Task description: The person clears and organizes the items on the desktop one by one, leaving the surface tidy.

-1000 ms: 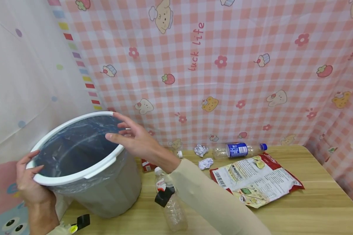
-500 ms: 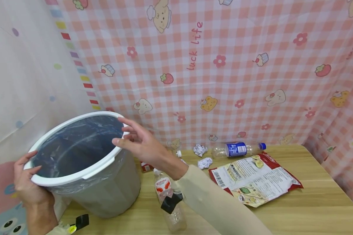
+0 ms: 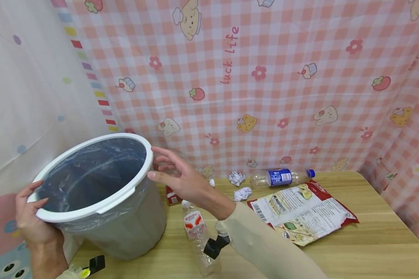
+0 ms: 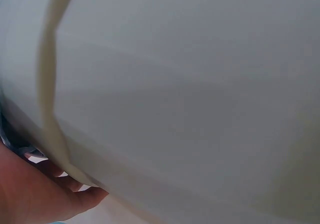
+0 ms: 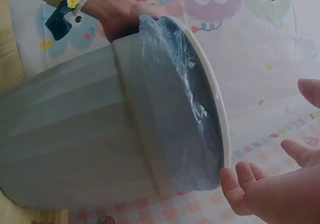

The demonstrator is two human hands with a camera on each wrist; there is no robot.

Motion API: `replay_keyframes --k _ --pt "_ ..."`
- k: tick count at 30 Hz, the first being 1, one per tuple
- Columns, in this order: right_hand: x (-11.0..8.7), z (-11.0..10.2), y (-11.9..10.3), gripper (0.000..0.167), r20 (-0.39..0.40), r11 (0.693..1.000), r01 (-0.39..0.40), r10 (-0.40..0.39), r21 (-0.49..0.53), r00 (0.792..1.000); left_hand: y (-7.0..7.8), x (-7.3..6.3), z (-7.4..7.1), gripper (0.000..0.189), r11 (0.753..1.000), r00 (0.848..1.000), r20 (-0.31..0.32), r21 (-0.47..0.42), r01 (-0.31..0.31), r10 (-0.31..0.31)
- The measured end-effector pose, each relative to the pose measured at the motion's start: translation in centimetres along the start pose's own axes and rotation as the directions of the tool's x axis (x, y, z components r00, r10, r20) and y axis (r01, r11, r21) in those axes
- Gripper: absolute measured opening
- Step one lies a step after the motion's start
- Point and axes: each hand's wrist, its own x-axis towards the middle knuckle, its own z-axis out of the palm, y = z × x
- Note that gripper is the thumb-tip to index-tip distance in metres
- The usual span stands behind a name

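Well, grey bin in between: left grip snug over rim, right grip slack and wide alongside

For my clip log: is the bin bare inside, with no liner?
No, a translucent liner covers the inside of the grey bin and hangs out below its white rim.

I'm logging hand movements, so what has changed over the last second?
The right hand has drawn back rightward, from over the mouth of the bin to the outside of its rim; any contact is unclear. The left hand still grips the rim, and the bin and chip bag look unmoved.
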Motion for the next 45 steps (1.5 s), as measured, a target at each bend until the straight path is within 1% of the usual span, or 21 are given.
replay_keyframes --k 3,8,16,22,27,35,40,45 --pt "-0.4 -0.4 0.5 0.054 -0.003 1.0 -0.012 0.012 -0.014 1.0 0.0 0.1 0.0 0.034 1.0 1.0 -0.003 0.0 0.006 -0.006" --pt "-0.9 -1.0 1.5 0.054 -0.002 1.0 -0.018 0.018 -0.006 1.0 0.1 0.1 -0.1 0.035 1.0 1.0 -0.011 0.021 0.016 -0.015" --pt "-1.9 -1.6 2.9 0.054 0.011 0.999 -0.024 0.024 -0.021 1.0 0.1 0.1 -0.1 0.036 0.999 1.0 -0.013 0.053 0.012 -0.011" --pt "-2.7 -2.0 4.0 0.054 0.01 0.999 -0.03 0.03 -0.033 0.999 0.1 0.0 0.0 0.036 0.999 1.0 -0.011 0.052 0.008 -0.007" --pt "-3.4 -2.3 5.1 0.055 0.007 0.998 -0.053 0.053 -0.026 0.999 0.1 0.1 0.0 0.035 0.998 1.0 -0.013 0.057 0.006 -0.006" --pt "-4.5 -2.7 7.2 0.054 -0.019 0.995 -0.09 0.089 -0.051 0.996 0.1 0.1 -0.1 0.036 0.999 1.0 -0.007 0.031 0.012 -0.012" --pt "-5.2 -2.7 8.3 0.054 -0.026 0.992 -0.117 0.115 -0.054 0.993 0.1 0.1 -0.1 0.036 0.999 1.0 -0.012 0.043 0.017 -0.016" --pt "-5.9 -2.7 9.3 0.052 -0.025 0.991 -0.12 0.119 -0.057 0.993 0.0 0.1 0.0 0.037 0.998 1.0 -0.007 0.057 0.01 -0.01"
